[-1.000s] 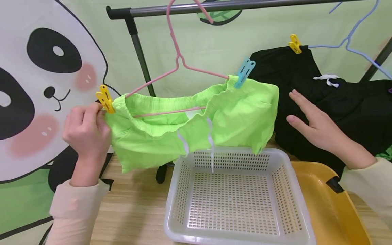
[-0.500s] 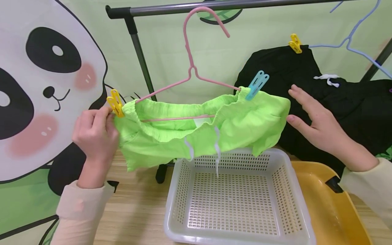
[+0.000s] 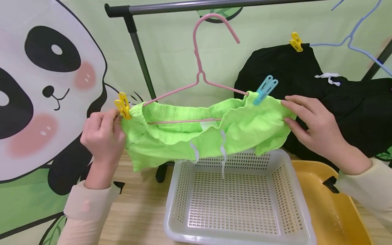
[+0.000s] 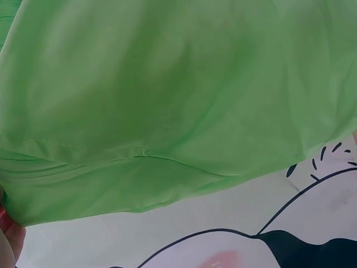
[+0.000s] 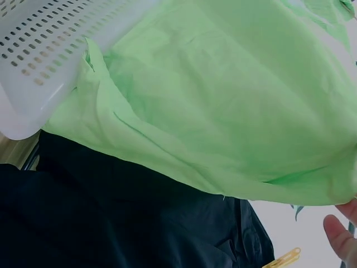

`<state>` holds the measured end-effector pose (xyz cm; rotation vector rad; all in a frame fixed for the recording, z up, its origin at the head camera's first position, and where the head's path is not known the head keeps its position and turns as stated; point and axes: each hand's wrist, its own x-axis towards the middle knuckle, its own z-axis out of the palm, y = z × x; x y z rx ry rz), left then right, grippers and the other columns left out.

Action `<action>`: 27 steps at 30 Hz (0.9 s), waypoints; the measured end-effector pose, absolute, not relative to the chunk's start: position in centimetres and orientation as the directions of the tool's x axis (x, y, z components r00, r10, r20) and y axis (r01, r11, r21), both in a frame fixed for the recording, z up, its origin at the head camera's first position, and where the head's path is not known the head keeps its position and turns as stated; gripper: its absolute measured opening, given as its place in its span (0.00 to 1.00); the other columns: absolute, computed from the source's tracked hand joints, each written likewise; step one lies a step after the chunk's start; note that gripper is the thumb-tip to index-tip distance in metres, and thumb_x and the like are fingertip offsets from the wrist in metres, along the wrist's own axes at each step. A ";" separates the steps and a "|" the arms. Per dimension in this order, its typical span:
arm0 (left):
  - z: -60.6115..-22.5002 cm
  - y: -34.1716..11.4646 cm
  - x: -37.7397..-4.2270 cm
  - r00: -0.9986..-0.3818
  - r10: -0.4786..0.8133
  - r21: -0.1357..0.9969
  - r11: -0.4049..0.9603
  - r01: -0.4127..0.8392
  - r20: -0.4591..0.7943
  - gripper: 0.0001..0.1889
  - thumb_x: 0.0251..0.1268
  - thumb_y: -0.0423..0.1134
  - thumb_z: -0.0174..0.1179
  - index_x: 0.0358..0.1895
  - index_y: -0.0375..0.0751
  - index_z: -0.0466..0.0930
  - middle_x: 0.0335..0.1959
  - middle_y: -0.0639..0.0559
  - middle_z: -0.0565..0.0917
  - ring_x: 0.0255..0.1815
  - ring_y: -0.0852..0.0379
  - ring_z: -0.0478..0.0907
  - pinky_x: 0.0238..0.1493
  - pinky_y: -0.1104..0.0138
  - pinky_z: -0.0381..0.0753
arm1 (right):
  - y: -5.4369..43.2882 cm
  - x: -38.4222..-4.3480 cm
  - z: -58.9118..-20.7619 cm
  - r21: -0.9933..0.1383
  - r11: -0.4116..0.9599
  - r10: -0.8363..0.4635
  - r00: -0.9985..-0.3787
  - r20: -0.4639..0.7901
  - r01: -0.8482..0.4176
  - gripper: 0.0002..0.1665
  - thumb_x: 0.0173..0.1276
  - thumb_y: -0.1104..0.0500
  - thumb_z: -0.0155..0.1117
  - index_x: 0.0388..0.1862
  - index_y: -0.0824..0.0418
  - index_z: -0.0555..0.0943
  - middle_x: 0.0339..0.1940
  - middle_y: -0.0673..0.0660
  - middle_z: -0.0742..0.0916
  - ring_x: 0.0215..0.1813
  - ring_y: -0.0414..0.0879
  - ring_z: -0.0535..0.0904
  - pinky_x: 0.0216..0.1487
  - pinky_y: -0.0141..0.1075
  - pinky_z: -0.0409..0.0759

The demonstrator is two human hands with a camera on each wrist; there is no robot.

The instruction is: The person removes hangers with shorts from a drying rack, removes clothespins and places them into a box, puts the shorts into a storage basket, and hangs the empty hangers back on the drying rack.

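The green shorts (image 3: 245, 136) are shifting rightward on their pink hanger (image 3: 196, 54), above the white basket (image 3: 239, 239); the left hand (image 3: 104, 134) is pinching one side, the right hand (image 3: 318, 126) now touching the other, grip impossible to tell, so both ends are being handled.

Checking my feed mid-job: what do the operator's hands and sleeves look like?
Both arms wear pale, cream-to-peach fabric long sleeves with plain cuffs. The left sleeve has a small pink patch near its cuff; no such mark shows on the right sleeve. The left hand and right hand are bare: no gloves or cables show.
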<state>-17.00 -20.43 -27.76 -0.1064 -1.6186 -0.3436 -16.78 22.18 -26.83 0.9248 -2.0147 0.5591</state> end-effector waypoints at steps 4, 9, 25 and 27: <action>-27.9 -20.2 -16.9 -0.083 -0.136 0.154 0.947 0.283 0.987 0.08 0.55 0.37 0.57 0.23 0.36 0.79 0.18 0.41 0.72 0.19 0.40 0.67 0.22 0.52 0.65 | 22.0 -16.8 -26.9 -0.035 0.629 -0.374 -0.341 0.863 -0.776 0.24 0.68 0.48 0.46 0.40 0.68 0.79 0.36 0.66 0.80 0.39 0.57 0.71 0.54 0.17 0.59; -28.0 -19.9 -16.8 -0.070 -0.132 0.147 0.944 0.296 0.989 0.08 0.54 0.37 0.59 0.22 0.37 0.79 0.17 0.41 0.71 0.19 0.41 0.67 0.21 0.53 0.65 | 21.8 -16.9 -27.0 -0.016 0.626 -0.323 -0.278 0.905 -0.780 0.22 0.68 0.54 0.44 0.33 0.68 0.80 0.28 0.66 0.78 0.31 0.58 0.70 0.49 0.16 0.59; -27.1 -18.3 -15.4 -0.065 -0.109 0.126 0.917 0.379 0.992 0.04 0.50 0.32 0.60 0.22 0.35 0.80 0.17 0.40 0.73 0.18 0.41 0.67 0.21 0.53 0.65 | 22.7 -14.2 -25.5 -0.074 0.660 -0.210 -0.279 0.937 -0.747 0.22 0.66 0.56 0.46 0.25 0.71 0.80 0.24 0.69 0.76 0.29 0.61 0.67 0.45 0.17 0.58; -26.8 -18.1 -15.0 -0.068 -0.102 0.121 0.910 0.396 0.992 0.04 0.49 0.30 0.60 0.22 0.34 0.80 0.16 0.40 0.73 0.18 0.41 0.67 0.21 0.53 0.65 | 23.0 -13.5 -25.1 -0.089 0.680 -0.210 -0.309 0.928 -0.728 0.24 0.66 0.55 0.45 0.25 0.72 0.80 0.24 0.69 0.76 0.29 0.60 0.67 0.45 0.16 0.58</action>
